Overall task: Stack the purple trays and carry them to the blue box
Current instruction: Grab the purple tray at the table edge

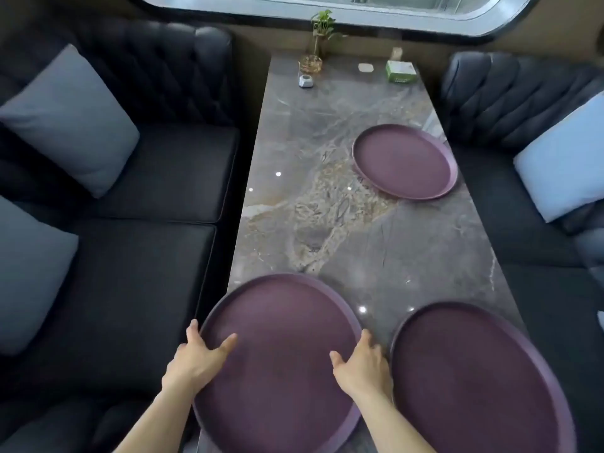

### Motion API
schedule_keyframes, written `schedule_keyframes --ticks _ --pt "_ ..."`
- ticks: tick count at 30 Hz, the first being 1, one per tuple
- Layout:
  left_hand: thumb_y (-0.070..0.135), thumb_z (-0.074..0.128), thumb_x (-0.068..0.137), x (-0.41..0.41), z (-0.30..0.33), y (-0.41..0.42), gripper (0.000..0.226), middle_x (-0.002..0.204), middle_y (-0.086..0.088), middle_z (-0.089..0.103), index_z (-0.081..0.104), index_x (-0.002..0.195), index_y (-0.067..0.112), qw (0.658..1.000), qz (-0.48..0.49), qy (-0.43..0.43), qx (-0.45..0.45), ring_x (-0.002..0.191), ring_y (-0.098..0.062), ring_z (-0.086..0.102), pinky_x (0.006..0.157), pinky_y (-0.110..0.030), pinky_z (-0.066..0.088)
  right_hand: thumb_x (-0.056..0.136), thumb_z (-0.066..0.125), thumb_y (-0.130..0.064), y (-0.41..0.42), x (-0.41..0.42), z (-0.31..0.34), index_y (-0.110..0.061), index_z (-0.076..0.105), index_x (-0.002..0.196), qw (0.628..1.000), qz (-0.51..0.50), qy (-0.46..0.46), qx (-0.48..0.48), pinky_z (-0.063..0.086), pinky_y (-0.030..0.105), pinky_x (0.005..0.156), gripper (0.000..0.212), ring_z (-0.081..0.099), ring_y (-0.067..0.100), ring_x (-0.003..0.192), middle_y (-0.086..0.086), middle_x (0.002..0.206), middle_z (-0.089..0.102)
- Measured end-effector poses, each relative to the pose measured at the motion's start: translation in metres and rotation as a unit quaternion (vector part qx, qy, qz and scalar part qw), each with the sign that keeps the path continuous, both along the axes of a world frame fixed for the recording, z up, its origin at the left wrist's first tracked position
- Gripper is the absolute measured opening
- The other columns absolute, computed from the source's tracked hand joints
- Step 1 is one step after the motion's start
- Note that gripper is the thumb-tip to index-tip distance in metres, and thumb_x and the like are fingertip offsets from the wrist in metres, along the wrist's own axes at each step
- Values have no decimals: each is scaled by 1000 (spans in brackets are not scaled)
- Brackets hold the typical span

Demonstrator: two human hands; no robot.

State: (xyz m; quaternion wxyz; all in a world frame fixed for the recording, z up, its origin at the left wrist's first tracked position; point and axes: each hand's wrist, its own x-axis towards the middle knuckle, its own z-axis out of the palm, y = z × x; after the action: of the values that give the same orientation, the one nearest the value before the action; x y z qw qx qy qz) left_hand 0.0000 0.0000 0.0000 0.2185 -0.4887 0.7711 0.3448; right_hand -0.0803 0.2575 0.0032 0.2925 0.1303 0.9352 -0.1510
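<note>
Hands first: we see the left hand (199, 353) and right hand (362, 361) gripping opposite rims of the near purple tray (277, 364) at lower centre, thumbs inside, a second tray (474, 380) just beside it at lower right, a third tray (403, 161) well apart at upper right on the marble table (327, 223).

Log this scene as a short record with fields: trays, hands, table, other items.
trays: three purple, none stacked; near left tray, near right tray, far tray
left hand: grips left rim of near left tray, thumb inside
right hand: grips right rim of same tray
table: grey marble, between dark sofas
far end: plant, green box
blue box: not in view
</note>
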Motion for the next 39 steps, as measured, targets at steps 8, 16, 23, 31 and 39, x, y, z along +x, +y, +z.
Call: schedule_keyframes --ticks 8,16,23,31,39 --pt "67 65 76 3 2 -4 89 140 -10 54 39 149 23 1000 12 6 -28 123 -38 57 95 -45 48 90 70 -35 7 -2 4 -19 44 143 998 -54 34 -18 51 42 96 61 57 32 125 10 136 55" --pt "64 64 78 -8 61 10 76 133 -7 60 48 141 25 991 -5 112 -70 118 -37 60 94 -45 48 90 69 -33 31 1 53 -21 52 136 985 -113 123 -49 50 40 86 50 61 35 117 10 130 59" --pt "61 63 80 -18 100 65 63 127 -2 67 55 133 28 974 -46 212 -66 116 -35 62 95 -46 51 92 68 -28 97 25 102 -14 52 142 956 -186 223 -49 51 44 93 54 60 37 122 13 135 60" --pt "37 61 89 -30 98 167 29 115 -4 74 65 116 27 962 -128 237 -47 110 -35 66 92 -41 51 92 67 -24 216 50 116 -12 60 136 929 -267 256 -19 53 49 96 47 61 38 121 14 134 63" --pt "28 63 87 -51 60 276 27 107 -2 75 65 114 27 967 -142 209 -14 103 -32 68 80 -36 47 90 69 -28 326 35 77 -16 64 131 933 -281 225 8 59 50 85 43 67 36 107 11 122 68"
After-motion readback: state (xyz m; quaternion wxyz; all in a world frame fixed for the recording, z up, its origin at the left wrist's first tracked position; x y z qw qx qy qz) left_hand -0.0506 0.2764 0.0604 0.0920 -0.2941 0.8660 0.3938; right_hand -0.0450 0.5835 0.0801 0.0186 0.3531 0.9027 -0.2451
